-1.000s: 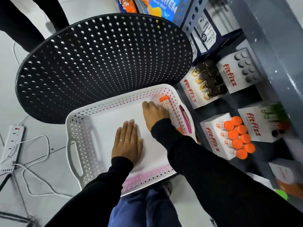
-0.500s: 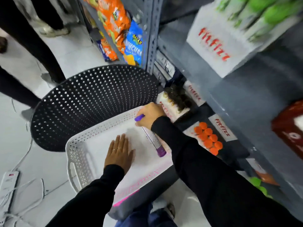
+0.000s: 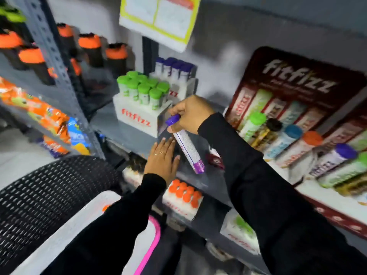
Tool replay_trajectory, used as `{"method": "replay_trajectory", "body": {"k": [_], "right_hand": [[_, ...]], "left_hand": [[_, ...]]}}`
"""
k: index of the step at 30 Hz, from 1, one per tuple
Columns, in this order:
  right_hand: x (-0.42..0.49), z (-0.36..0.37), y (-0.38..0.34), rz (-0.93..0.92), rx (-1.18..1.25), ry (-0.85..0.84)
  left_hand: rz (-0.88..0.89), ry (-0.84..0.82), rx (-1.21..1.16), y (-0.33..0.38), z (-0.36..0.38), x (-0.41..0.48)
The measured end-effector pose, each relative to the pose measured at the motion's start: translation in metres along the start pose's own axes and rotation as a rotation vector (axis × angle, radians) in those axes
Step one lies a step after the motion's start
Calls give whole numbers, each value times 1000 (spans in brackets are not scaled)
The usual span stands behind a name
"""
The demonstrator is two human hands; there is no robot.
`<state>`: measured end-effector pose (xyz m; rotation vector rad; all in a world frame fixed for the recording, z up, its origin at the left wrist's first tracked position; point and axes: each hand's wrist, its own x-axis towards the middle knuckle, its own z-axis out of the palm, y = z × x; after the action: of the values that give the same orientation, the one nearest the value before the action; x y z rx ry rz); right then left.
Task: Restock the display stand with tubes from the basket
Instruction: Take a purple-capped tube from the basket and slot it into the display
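Note:
My right hand (image 3: 191,114) is shut on a white tube with purple caps (image 3: 185,144), gripping its top end so it hangs tilted in front of the grey shelf. Just beyond it stands a white Fitfizz display stand (image 3: 135,116) full of green-capped tubes, and behind that a second stand with purple-capped tubes (image 3: 174,69). My left hand (image 3: 161,158) is open, fingers spread, held flat near the shelf edge below the tube. The white basket with a pink rim (image 3: 154,235) lies low in view, mostly hidden by my left sleeve.
A black perforated round seat (image 3: 39,199) sits at lower left. Orange-capped black bottles (image 3: 89,48) and snack bags (image 3: 43,118) fill the left shelves. A red Fitfizz display board (image 3: 297,92) with assorted tubes stands on the right. An orange-capped stand (image 3: 183,197) sits on the lower shelf.
My right hand has lifted the purple-capped tube out of the basket and up to shelf height. My left hand left the basket floor and rose too. The view has swung upward.

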<state>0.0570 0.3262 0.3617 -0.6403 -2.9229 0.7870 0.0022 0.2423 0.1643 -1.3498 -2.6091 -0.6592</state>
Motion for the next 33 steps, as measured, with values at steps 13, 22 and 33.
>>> {"method": "replay_trajectory", "body": {"k": [13, 22, 33], "right_hand": [[-25, -85, 25, 71, -199, 153], [-21, -88, 23, 26, -335, 151], [-26, -95, 23, 20, -376, 157]], "left_hand": [[26, -154, 179, 41, 21, 40], [12, -162, 186, 41, 20, 40], [18, -181, 186, 43, 16, 39]]}}
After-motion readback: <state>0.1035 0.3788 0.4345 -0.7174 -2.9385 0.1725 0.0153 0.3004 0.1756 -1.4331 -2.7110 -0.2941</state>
